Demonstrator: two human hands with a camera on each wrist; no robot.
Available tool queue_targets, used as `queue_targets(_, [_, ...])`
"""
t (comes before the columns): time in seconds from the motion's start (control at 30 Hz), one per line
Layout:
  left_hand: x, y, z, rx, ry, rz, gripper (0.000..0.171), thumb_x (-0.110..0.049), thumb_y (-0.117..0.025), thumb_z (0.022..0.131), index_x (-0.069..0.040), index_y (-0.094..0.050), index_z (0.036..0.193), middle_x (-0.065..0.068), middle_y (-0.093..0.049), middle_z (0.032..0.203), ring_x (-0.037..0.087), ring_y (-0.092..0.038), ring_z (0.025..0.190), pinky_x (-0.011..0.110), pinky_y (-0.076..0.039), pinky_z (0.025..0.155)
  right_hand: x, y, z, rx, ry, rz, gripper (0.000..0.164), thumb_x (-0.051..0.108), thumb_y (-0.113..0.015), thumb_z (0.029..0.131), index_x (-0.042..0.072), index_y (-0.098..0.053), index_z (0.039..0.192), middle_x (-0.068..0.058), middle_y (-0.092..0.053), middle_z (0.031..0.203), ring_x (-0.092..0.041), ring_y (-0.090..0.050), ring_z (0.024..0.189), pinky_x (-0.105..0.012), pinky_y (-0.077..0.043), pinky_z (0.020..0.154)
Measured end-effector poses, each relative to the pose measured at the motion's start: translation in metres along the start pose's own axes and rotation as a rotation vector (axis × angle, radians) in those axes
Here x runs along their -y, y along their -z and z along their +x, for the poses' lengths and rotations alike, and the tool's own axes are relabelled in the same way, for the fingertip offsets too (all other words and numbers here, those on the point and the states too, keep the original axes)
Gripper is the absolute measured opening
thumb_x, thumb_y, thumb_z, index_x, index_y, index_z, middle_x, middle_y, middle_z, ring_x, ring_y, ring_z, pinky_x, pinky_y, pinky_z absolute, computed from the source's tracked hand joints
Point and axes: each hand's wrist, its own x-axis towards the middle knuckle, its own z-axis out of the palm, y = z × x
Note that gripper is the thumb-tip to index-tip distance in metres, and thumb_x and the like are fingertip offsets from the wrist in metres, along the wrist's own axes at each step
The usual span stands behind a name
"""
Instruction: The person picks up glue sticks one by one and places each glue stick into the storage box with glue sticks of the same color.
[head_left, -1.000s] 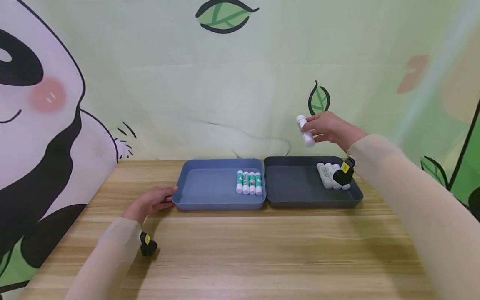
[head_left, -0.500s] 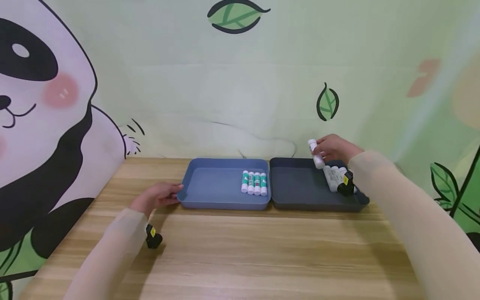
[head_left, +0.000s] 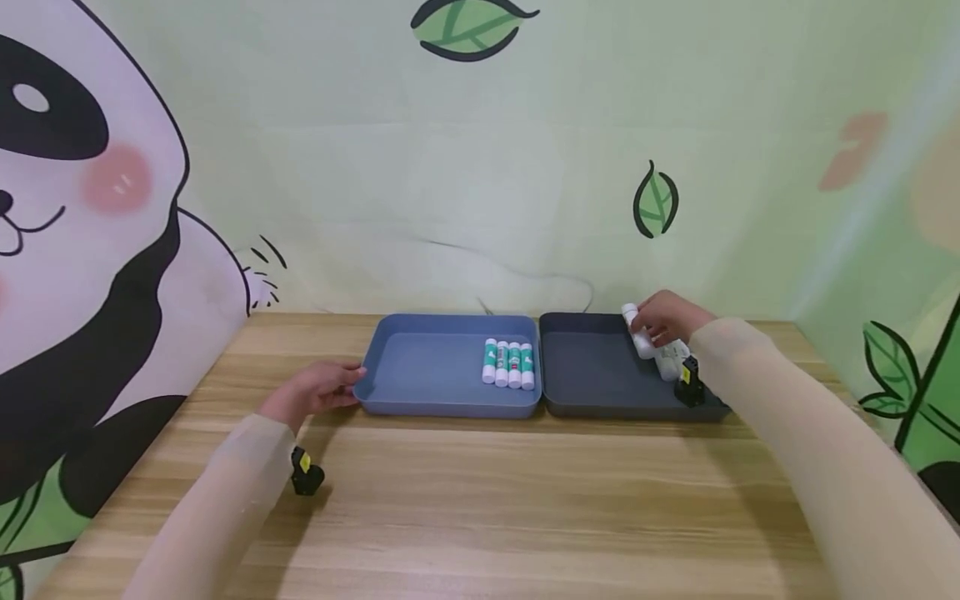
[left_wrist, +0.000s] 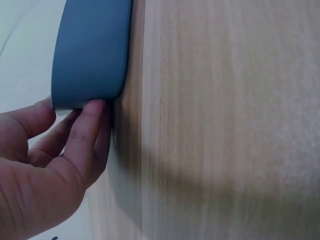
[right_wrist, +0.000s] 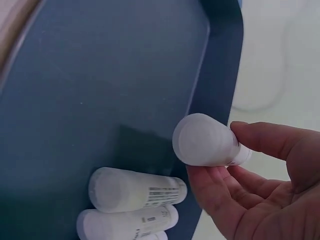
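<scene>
My right hand [head_left: 666, 317] pinches a white glue stick [head_left: 639, 335] between thumb and fingers, tilted over the back of the dark grey tray [head_left: 585, 367]. In the right wrist view, its broad end [right_wrist: 200, 140] faces the camera beside the tray wall. Several more white glue sticks [right_wrist: 137, 190] lie side by side in that tray, partly hidden by my hand and wrist camera in the head view. My left hand [head_left: 318, 387] grips the left end of the blue tray [head_left: 420, 367], thumb at the rim and fingers against the outer wall [left_wrist: 92, 55].
Several green-and-white glue sticks [head_left: 508, 364] stand in a neat row at the blue tray's right side. Both trays sit side by side on the wooden table [head_left: 480, 500], near the printed backdrop [head_left: 450, 192].
My right hand has come down with the white glue stick, from above the dark tray to its back edge. My left hand keeps its place at the blue tray. The head view has shifted slightly.
</scene>
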Motion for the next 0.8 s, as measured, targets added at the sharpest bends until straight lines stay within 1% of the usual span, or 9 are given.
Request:
queue_targets(0.1, [-0.001,0.000,-0.002,-0.002,0.017,0.013,0.061,-0.013,-0.045,0.109,0.007,-0.017,0.160,-0.001,-0.060,0.099,0.004,-0.058,0.086,0.017,-0.058,0.076,-0.003,-0.003,0.003,-0.005,-0.001,-0.022,0.059,0.008,-0.055,0.099,-0.009,-0.034,0.152,-0.031,-0.039,0.152,-0.036,-0.051,0.127,-0.045,-0.056,0.103])
queue_targets(0.2, [-0.001,0.001,-0.002,0.008,0.017,0.017,0.062,-0.014,-0.045,0.109,0.003,-0.015,0.161,-0.001,-0.061,0.102,0.004,-0.059,0.086,0.019,-0.059,0.076,-0.007,-0.007,0.006,-0.016,0.002,-0.040,0.057,0.006,-0.056,0.098,-0.011,-0.036,0.149,-0.032,-0.042,0.150,-0.033,-0.055,0.119,-0.041,-0.059,0.094])
queue_targets(0.27, [-0.001,0.001,-0.001,0.012,0.017,0.014,0.063,-0.014,-0.045,0.109,0.000,-0.015,0.162,0.000,-0.061,0.102,0.004,-0.059,0.086,0.019,-0.059,0.076,-0.010,-0.010,0.008,-0.033,0.012,-0.088,0.053,0.005,-0.057,0.097,-0.013,-0.041,0.145,-0.033,-0.046,0.146,-0.032,-0.059,0.112,-0.039,-0.060,0.089])
queue_targets(0.4, [-0.001,0.003,-0.001,0.013,0.014,0.016,0.063,-0.014,-0.045,0.109,-0.001,-0.014,0.163,0.000,-0.061,0.104,0.004,-0.060,0.086,0.019,-0.059,0.076,-0.012,-0.017,0.009,-0.060,0.038,-0.192,0.049,0.004,-0.059,0.096,-0.019,-0.047,0.137,-0.035,-0.052,0.135,-0.033,-0.063,0.104,-0.042,-0.063,0.089])
queue_targets(0.5, [-0.001,0.004,-0.001,0.011,0.012,0.019,0.063,-0.014,-0.045,0.109,-0.001,-0.015,0.163,0.000,-0.061,0.104,0.004,-0.060,0.085,0.019,-0.060,0.076,-0.012,-0.020,0.009,-0.078,0.061,-0.226,0.047,0.004,-0.060,0.094,-0.021,-0.049,0.133,-0.035,-0.054,0.131,-0.035,-0.063,0.104,-0.044,-0.063,0.089])
queue_targets(0.57, [0.000,0.004,-0.001,0.014,0.007,0.024,0.063,-0.014,-0.045,0.110,0.000,-0.014,0.162,0.000,-0.060,0.106,0.004,-0.059,0.086,0.018,-0.060,0.076,-0.012,-0.020,0.011,-0.092,0.079,-0.250,0.045,0.004,-0.061,0.092,-0.022,-0.052,0.128,-0.034,-0.056,0.125,-0.034,-0.064,0.099,-0.043,-0.064,0.084])
queue_targets(0.67, [0.000,0.004,-0.001,0.017,-0.003,0.029,0.062,-0.015,-0.045,0.110,0.000,-0.015,0.162,0.001,-0.060,0.108,0.004,-0.059,0.087,0.019,-0.060,0.077,-0.014,-0.021,0.015,-0.110,0.108,-0.302,0.038,0.005,-0.064,0.089,-0.020,-0.058,0.116,-0.027,-0.061,0.107,-0.029,-0.063,0.085,-0.038,-0.063,0.072])
queue_targets(0.73, [0.000,0.004,-0.001,0.016,-0.007,0.032,0.062,-0.015,-0.045,0.109,0.000,-0.016,0.162,0.002,-0.060,0.108,0.005,-0.059,0.087,0.019,-0.060,0.077,-0.015,-0.022,0.017,-0.114,0.124,-0.339,0.031,0.005,-0.064,0.087,-0.018,-0.061,0.108,-0.021,-0.060,0.095,-0.026,-0.060,0.078,-0.034,-0.061,0.065])
queue_targets(0.8, [0.000,0.004,-0.001,0.012,-0.007,0.032,0.062,-0.015,-0.046,0.109,0.000,-0.016,0.162,0.001,-0.060,0.106,0.005,-0.059,0.087,0.019,-0.060,0.077,-0.016,-0.024,0.019,-0.121,0.138,-0.379,0.023,0.004,-0.065,0.086,-0.014,-0.063,0.099,-0.016,-0.058,0.088,-0.024,-0.059,0.073,-0.031,-0.058,0.060])
